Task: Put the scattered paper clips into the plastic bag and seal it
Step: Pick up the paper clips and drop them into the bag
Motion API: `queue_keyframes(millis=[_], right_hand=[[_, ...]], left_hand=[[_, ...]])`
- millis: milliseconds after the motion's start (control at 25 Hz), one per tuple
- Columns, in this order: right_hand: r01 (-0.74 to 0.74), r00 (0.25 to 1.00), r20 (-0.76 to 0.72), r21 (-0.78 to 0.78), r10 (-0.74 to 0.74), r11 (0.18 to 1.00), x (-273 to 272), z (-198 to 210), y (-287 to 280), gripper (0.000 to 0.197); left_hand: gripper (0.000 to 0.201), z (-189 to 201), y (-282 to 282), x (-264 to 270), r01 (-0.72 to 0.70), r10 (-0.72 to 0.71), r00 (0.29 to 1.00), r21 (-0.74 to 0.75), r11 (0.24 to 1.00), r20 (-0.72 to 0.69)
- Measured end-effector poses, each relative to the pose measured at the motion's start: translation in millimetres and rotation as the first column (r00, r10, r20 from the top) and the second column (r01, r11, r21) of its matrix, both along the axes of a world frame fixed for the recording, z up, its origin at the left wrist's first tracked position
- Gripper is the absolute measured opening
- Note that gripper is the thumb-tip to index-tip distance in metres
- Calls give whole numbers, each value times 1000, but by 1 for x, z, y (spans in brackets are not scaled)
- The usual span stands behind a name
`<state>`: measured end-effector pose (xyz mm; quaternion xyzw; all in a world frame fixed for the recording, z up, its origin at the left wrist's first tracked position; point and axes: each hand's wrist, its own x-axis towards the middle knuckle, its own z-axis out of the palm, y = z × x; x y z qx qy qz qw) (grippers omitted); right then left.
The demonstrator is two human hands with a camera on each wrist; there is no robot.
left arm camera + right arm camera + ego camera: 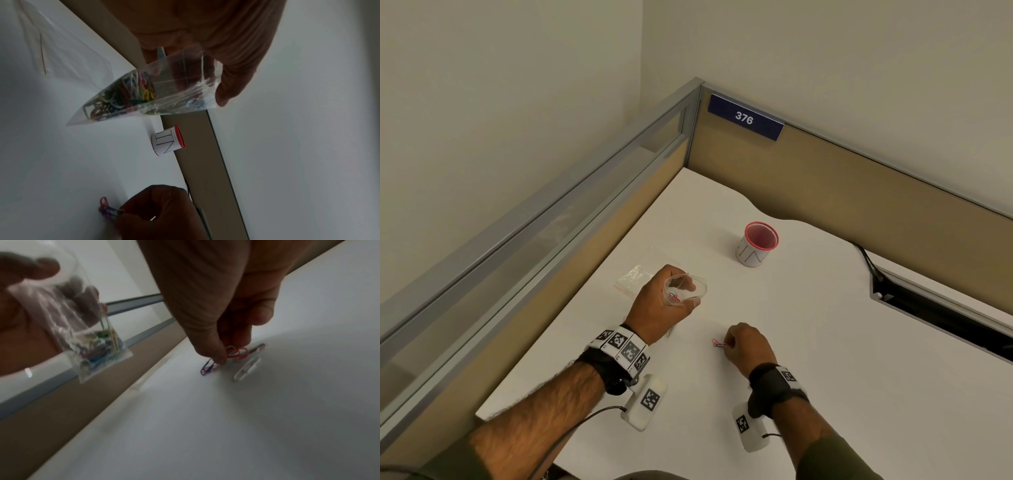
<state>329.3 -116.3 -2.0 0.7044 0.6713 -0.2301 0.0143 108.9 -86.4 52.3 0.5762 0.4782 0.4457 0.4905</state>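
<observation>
My left hand [671, 305] grips a small clear plastic bag [144, 92] above the white desk [825, 342], mouth held open upward; several coloured paper clips [131, 87] lie in its bottom. The same bag [92, 340] hangs at the left of the right wrist view. My right hand [748, 344] is down on the desk, thumb and fingers pinching a red paper clip [236, 352]. A blue clip [207, 367] and a white clip [245, 369] lie on the desk beside the fingertips. In the head view the clips [717, 342] show just left of the right hand.
A second, empty clear bag [637, 274] lies flat on the desk beyond my left hand. A white cup with a red rim [758, 245] stands further back. Partition walls [859, 178] close the desk at left and rear; a cable slot [945, 311] opens at right.
</observation>
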Motion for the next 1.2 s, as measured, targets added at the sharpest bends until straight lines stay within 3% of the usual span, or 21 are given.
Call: queue_keyframes(millis=[160,360,440,560,640,720,960,1080,1200], right_hand=[[81,984,-169,143,-56,986,10,41,0,6],[122,933,-358,380,24,917,-3,123,2,2],[16,952,-276,469,130,883,-17,152,5,1],[-231,959,-27,511,284,828,-36,173,9,6],[-336,937,68,444,343,831,-45,172,10,12],[-352,928,32,410,372,842,-47,168,8,15],[-20,963,-205,590,174,807,-4,162,1,6],[106,968,-250,439,9,892,20,120,3,7],[27,986,-168,179,3,984,17,57,0,14]], left_hand=[[33,0,0,4,-3,3,1000,-9,1000,-4],[32,0,-3,16,20,-20,1000,-15,1000,-14],[32,1,-4,21,28,-28,999,-7,1000,-27],[33,1,-5,30,56,-55,998,6,998,-38],[36,2,-5,33,69,-68,996,10,998,-52],[36,1,-5,37,72,-71,996,22,997,-49],[34,-1,-12,35,24,-24,1000,-1,1000,-18],[33,-3,-14,29,7,-7,1000,-7,1000,-5],[33,-2,-13,26,7,-7,1000,1,1000,-15]])
